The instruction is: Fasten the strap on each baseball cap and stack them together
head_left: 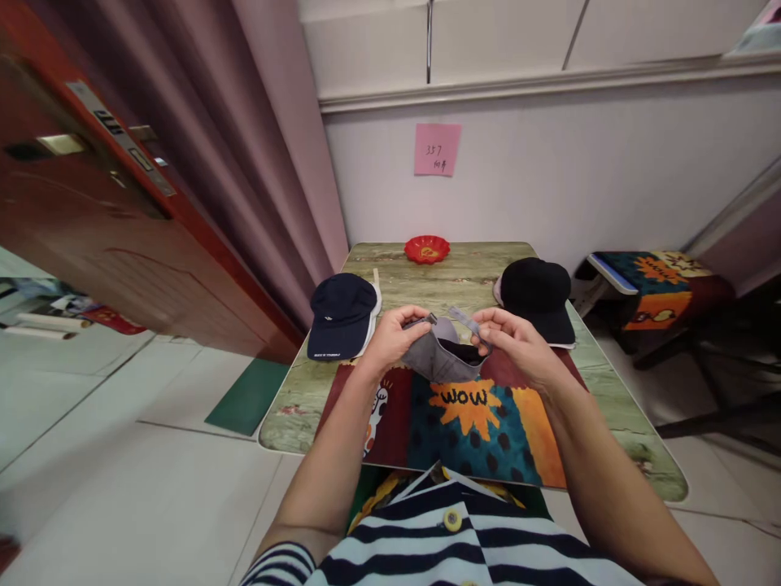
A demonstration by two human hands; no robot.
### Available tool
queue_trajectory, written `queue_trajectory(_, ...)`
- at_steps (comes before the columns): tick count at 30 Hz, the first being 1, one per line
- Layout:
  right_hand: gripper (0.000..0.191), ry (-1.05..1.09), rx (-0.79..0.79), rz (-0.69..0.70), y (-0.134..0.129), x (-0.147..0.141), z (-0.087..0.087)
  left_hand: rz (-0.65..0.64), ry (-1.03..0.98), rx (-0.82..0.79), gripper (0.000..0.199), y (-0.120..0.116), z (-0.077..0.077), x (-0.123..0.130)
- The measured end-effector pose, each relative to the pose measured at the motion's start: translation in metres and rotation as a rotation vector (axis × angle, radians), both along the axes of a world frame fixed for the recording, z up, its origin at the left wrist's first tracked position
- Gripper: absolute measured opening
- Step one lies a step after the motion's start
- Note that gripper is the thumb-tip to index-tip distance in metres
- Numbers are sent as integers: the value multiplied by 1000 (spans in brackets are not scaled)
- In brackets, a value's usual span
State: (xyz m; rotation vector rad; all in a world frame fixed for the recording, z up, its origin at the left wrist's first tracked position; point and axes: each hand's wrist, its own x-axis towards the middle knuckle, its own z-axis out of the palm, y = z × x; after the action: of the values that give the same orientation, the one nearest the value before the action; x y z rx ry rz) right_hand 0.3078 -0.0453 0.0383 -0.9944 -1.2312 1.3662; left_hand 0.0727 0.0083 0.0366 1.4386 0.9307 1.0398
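A grey cap (442,364) is held up between my two hands over the front half of the table. My left hand (399,332) is closed on its left side, by a small dark buckle (432,318) at the strap end. On the other side, my right hand (511,338) pinches the cap's loose grey strap (467,319). The strap and the buckle are apart. To the left lies a navy cap (342,313) with a lighter cap partly hidden beneath it. A black cap (538,297) sits at the right, also over a paler one.
The wood-patterned table (293,415) carries a colourful mat (476,439) marked "WOW". A red scalloped dish (427,250) stands at the back, below a pink note (438,150) on the wall. A stool (662,281) is to the right, a door (122,203) to the left.
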Motion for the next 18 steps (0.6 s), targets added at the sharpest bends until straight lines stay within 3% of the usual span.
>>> queue_trajectory(8,34,-108,121,-117,-4,-11,9,-54,-28,43,19,-17,-5,15)
queue_trajectory(13,36,-102,119,-163,-3,-25,-12,-126,-21,69,17,-23,-8,21)
queue_trajectory(18,40,-103,36,-188,-10,-38,-36,-4,-42,48,20,-36,-28,30)
